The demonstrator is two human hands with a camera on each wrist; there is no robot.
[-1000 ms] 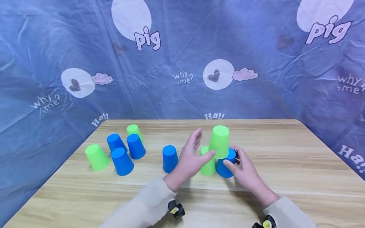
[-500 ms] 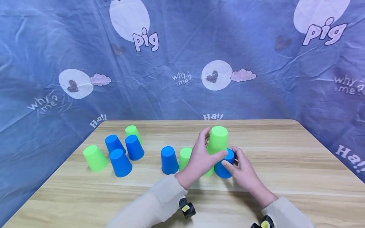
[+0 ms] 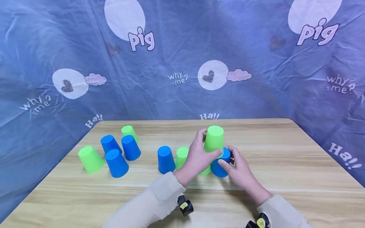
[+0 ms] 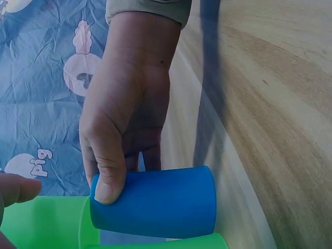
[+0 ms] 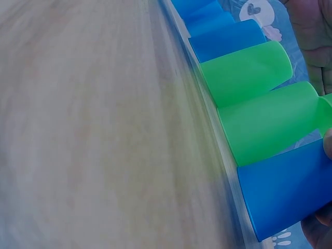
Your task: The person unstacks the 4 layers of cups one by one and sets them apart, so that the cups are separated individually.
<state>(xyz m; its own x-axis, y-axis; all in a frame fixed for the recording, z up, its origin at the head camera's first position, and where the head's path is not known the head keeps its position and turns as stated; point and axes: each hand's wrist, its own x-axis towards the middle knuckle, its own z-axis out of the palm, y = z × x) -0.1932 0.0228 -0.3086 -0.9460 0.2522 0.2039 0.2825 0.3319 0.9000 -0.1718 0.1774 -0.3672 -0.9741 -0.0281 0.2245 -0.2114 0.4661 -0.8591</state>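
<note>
In the head view my left hand (image 3: 197, 155) holds the upper green cup (image 3: 214, 139), thumb at the front near its rim and fingers at its far side. That upside-down cup rests across a lower green cup (image 3: 205, 171), mostly hidden by the hand, and a blue cup (image 3: 219, 167). My right hand (image 3: 239, 167) grips this blue cup from the right, its thumb in front. The left wrist view shows the right thumb pressed on the blue cup (image 4: 155, 205), with the left thumb at the left edge. From the right wrist the held blue cup (image 5: 288, 189) stands beside the lower green cup (image 5: 270, 124).
Left of the hands, another blue cup (image 3: 166, 160) and a green cup (image 3: 181, 157) stand upside down in line. Farther left stand several more cups, among them a green cup (image 3: 91, 160) and a blue cup (image 3: 117, 163). A patterned blue cloth (image 3: 176, 101) hangs behind the wooden table (image 3: 85, 199).
My left hand has moved right, from an open pose beside the upper green cup to around it, revealing the green cup behind the hand. The right hand keeps its grip on the blue cup.
</note>
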